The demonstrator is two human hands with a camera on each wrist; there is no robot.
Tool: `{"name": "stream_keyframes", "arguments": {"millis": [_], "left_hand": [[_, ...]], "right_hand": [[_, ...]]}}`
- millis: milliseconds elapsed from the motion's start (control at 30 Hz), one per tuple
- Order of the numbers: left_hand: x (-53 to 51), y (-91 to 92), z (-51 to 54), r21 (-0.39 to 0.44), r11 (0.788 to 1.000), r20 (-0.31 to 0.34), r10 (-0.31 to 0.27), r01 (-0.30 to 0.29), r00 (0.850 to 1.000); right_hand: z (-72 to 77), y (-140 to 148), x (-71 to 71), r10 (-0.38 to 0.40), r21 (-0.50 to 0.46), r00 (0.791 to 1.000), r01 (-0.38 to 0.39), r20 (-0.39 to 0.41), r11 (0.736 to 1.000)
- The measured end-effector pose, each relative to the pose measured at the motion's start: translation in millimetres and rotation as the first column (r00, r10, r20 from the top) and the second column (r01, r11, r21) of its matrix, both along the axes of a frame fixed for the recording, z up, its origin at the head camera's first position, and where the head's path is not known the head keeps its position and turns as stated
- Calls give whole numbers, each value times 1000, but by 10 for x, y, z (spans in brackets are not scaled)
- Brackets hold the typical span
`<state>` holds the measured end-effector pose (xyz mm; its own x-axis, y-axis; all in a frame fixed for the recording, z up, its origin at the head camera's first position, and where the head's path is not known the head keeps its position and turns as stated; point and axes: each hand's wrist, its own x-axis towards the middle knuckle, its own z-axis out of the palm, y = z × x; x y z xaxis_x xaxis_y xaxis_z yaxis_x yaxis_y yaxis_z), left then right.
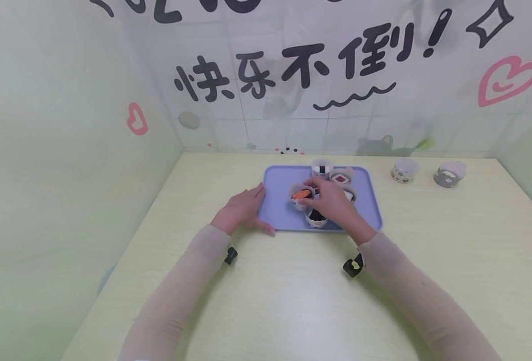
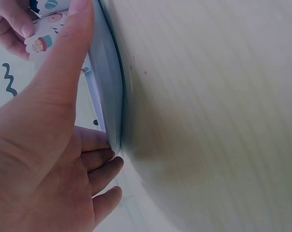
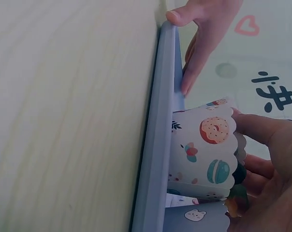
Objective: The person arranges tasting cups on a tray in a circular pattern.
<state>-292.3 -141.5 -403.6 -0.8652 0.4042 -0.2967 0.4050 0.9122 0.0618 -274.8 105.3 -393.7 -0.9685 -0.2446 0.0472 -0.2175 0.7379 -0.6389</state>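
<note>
A lavender tray (image 1: pixel 279 213) bears several small paper cups with toy sushi in them. My left hand (image 1: pixel 243 206) rests against the tray's left end, fingers extended along its rim and thumb at the near corner. With thumb and fingers, my right hand (image 1: pixel 333 200) pinches the right side of a paper cup (image 1: pixel 295 203) that holds orange-topped sushi (image 1: pixel 301 194). Just nearer me stands a cup (image 1: pixel 316 222) with a black piece in it. The donut-printed cup (image 3: pixel 201 145) hides part of the grip in the right wrist view.
Behind the right hand are cups with white sushi (image 1: pixel 322 169) and red-centred sushi (image 1: pixel 340 178). A white cup (image 1: pixel 405 170) and a grey cup (image 1: pixel 449 175) stand right of the tray. Dark sushi pieces lie by the left sleeve (image 1: pixel 231 255) and right sleeve (image 1: pixel 352 266).
</note>
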Motion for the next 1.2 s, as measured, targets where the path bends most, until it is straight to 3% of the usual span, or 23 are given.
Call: {"name": "stream_keyframes", "arguments": {"millis": [300, 600, 1000, 1200], "left_hand": [[1, 7, -5, -6, 1000, 3, 0, 0, 1000], [7, 9, 4, 1, 1000, 7, 8, -8, 1000], [-3, 17, 19, -14, 1000, 17, 10, -10, 1000], [-5, 20, 14, -9, 1000, 20, 14, -14, 1000]], "right_hand": [[-72, -16, -5, 17, 50, 1000, -16, -8, 999], [-39, -12, -1, 26, 99, 999, -29, 31, 995], [9, 44, -6, 46, 95, 996, -54, 81, 994], [59, 110, 5, 35, 74, 998, -39, 49, 997]]}}
